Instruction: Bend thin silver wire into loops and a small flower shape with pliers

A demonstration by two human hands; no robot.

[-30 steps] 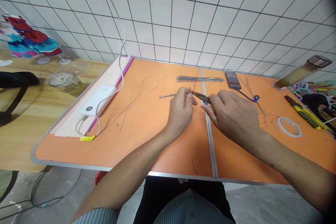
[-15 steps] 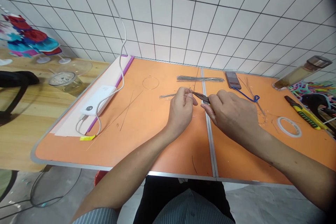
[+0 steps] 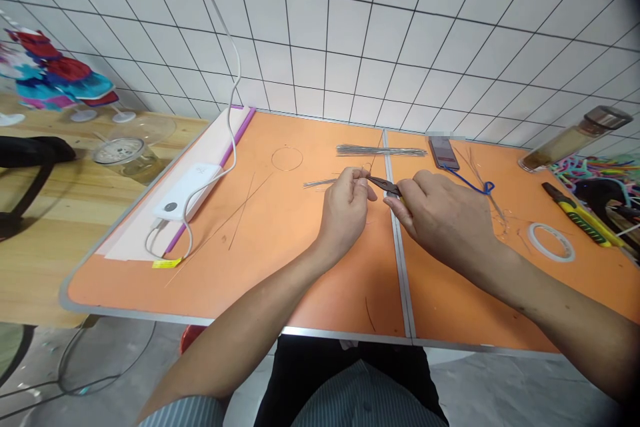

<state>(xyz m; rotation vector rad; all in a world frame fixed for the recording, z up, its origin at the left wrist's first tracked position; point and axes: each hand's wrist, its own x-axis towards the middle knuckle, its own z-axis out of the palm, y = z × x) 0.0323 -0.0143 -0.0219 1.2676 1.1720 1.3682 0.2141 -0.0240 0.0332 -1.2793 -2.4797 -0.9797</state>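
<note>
My left hand (image 3: 345,210) hovers over the middle of the orange table (image 3: 280,260), its fingers pinched on a thin wire whose end is too fine to follow. My right hand (image 3: 445,220) is wrapped round a pair of pliers (image 3: 384,185), and the dark jaws point left and meet the wire at my left fingertips. A small bunch of thin wires (image 3: 320,183) lies just left of my left hand. A longer bundle of wires (image 3: 380,150) rests farther back. A wire ring (image 3: 287,159) lies to the left of it.
A white power bank (image 3: 186,191) with a cable sits on the left, on a pink sheet. A phone (image 3: 443,151), a blue cord (image 3: 470,183), a tape roll (image 3: 551,241), a yellow-black tool (image 3: 577,216) and a bottle (image 3: 575,139) lie on the right. A glass jar (image 3: 125,155) stands on the wooden table.
Both hands stay almost in place; the right hand with the pliers has shifted very slightly at the wire.
</note>
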